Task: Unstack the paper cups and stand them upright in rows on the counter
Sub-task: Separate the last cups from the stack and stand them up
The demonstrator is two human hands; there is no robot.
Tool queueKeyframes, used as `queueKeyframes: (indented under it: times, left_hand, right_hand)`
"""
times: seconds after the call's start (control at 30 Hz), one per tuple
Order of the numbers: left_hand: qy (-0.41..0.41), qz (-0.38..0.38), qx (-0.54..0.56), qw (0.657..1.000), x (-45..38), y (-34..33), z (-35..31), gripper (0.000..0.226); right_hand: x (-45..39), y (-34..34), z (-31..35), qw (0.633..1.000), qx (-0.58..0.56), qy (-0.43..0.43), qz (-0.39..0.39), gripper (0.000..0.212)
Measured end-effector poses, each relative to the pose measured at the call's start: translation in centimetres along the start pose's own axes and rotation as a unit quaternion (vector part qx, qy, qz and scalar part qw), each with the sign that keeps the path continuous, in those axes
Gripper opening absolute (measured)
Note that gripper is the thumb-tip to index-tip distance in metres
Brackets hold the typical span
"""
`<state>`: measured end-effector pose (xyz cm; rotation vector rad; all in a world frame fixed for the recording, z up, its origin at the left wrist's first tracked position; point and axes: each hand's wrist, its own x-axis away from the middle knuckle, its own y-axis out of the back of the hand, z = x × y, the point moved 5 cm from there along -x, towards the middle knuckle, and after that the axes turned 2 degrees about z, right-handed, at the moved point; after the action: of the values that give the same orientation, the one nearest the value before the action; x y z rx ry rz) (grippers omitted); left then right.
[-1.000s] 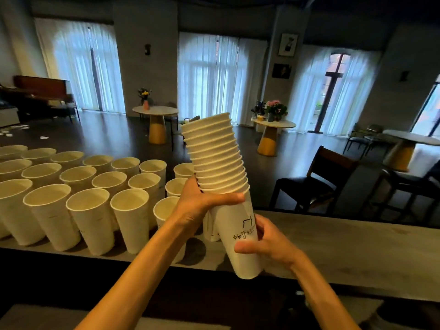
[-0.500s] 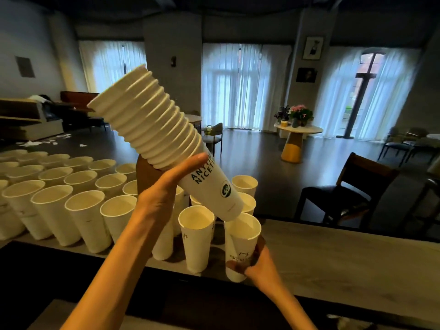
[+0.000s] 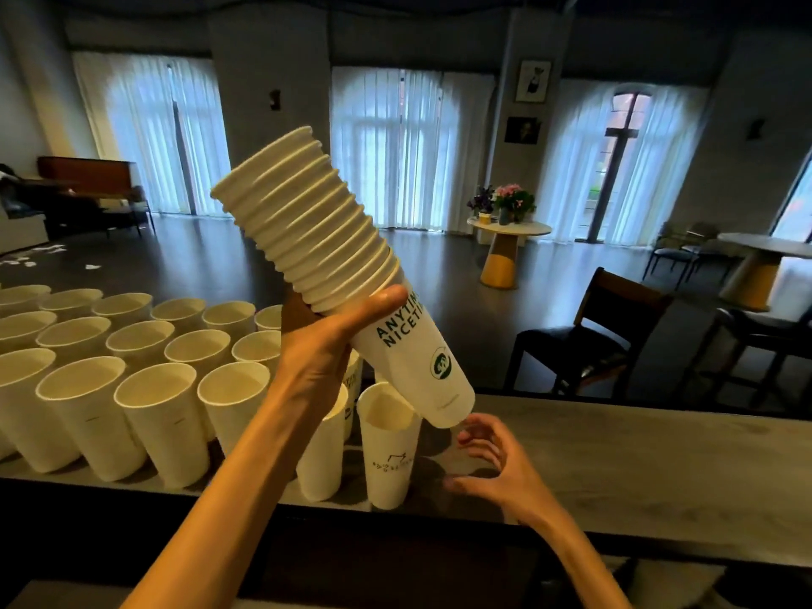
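Left hand [image 3: 325, 358] gripping cup stack [image 3: 316, 230] (tilted)

Your left hand [image 3: 323, 358] and right hand [image 3: 496, 465] are bare: no gloves, rings, or watch are visible. Both forearms are uncovered up to the near frame edge; no sleeve is in view. Fingers are slender, nails short and unpainted.

Matt paper cups [image 3: 162, 415]; seemingly grainy wooden counter [image 3: 637, 468]
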<state>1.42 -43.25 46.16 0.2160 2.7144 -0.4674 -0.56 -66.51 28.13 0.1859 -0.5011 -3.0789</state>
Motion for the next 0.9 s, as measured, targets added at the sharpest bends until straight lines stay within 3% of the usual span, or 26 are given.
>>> queueKeyframes:
  times: [0.07,0.17,0.27,0.37,0.43,0.57,0.67,0.8,0.9]
  left_hand:
    - [-0.011,0.02,0.01,1.0,0.0,-1.0,0.3,0.06]
    - [-0.017,0.027,0.038,0.999,-0.3,-2.7,0.8,0.072]
    - [-0.009,0.044,0.035,0.998,-1.2,-3.9,1.4,0.069]
    - [0.015,0.07,0.021,0.997,-1.5,-5.5,2.6,0.073]
    - [0.005,0.047,-0.008,0.999,-1.7,-6.0,2.7,0.078]
    - [-0.021,-0.017,-0.067,0.997,-2.1,-6.2,2.2,0.098]
    - [-0.021,-0.069,-0.003,0.997,-2.6,-6.0,0.7,0.115]
    - [-0.037,-0.094,0.095,0.99,-4.8,-4.3,-1.9,0.048]
    - [-0.077,-0.132,0.134,0.979,-6.4,-1.7,-3.1,0.051]
  right_hand:
    - [0.3,1.0,0.7,1.0,0.0,0.01,0.012,0.084]
    - [0.5,2.8,1.7,0.999,-0.036,0.028,0.006,0.067]
    - [0.1,4.3,4.7,0.996,-0.078,0.044,0.015,0.071]
    - [-0.1,4.8,8.8,0.996,-0.031,0.052,0.058,0.064]
    - [-0.6,4.7,10.2,0.995,0.011,0.06,0.079,0.054]
    - [-2.0,5.2,10.3,0.993,0.075,0.094,-0.005,0.07]
    - [-3.9,5.5,8.0,0.984,0.124,0.101,-0.074,0.079]
    - [-7.2,5.1,-0.3,0.987,0.085,-0.042,-0.13,0.081]
    - [-10.0,4.1,-4.6,0.984,0.043,-0.105,-0.137,0.077]
